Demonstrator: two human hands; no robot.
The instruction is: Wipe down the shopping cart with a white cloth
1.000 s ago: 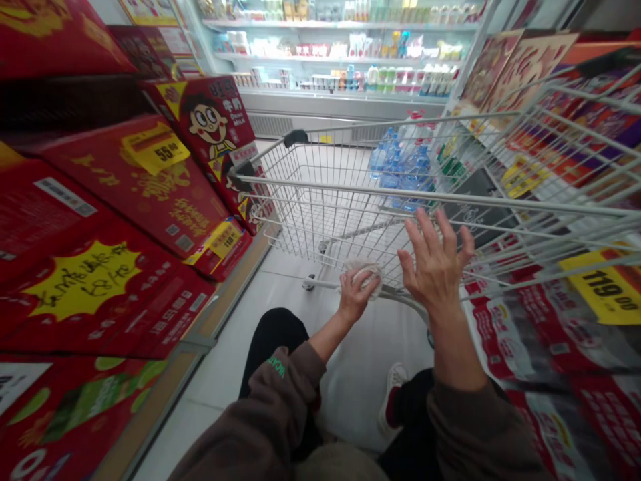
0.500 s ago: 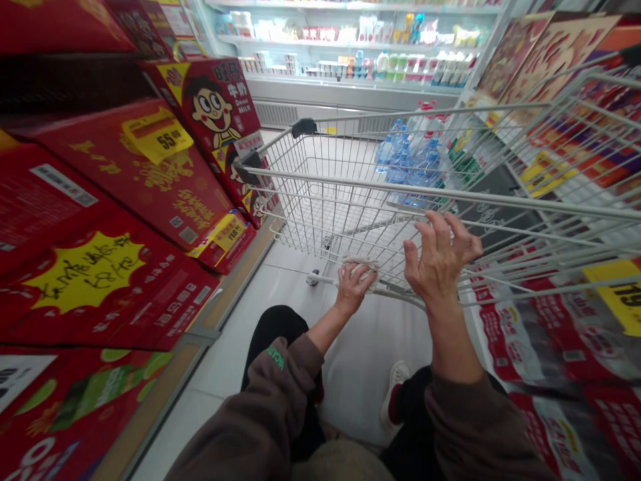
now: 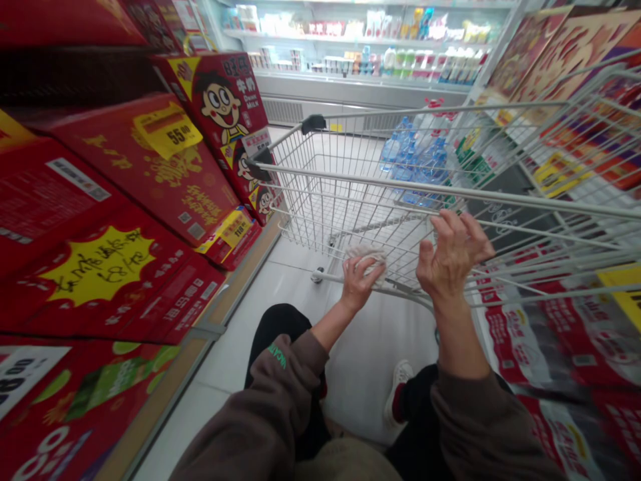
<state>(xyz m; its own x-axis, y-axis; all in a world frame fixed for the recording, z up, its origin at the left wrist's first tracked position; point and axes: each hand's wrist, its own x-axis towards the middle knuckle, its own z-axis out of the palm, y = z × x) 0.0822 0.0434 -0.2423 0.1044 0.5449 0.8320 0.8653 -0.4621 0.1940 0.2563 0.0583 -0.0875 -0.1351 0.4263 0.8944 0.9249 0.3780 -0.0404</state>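
Clenched around one crumpled whitish wad [image 3: 368, 257], my left hand [image 3: 359, 284] presses it against a low bar [image 3: 328, 276] of the single shopping cart [image 3: 400, 182], apparently to wipe the metal, while my right hand [image 3: 453, 254] hangs open beside the wire, holding nothing.

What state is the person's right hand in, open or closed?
Open: the right hand has its fingers spread and slightly curled, closed around nothing visible.
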